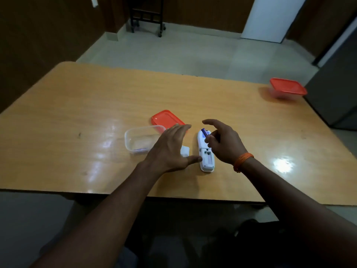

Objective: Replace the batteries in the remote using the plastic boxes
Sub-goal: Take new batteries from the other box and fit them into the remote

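Observation:
A white remote lies face down on the wooden table, its battery bay uncovered. My right hand hovers over it and pinches a blue battery above the remote's far end. My left hand is spread open just left of the remote, its thumb touching the remote's side. The small white battery cover lies partly under that hand. An open clear plastic box stands further left, with something small and dark at its near end. Its orange lid lies behind it.
A second clear box with an orange lid on it stands at the far right corner of the table. A dark cabinet stands right of the table. A black wheeled frame is far back on the floor.

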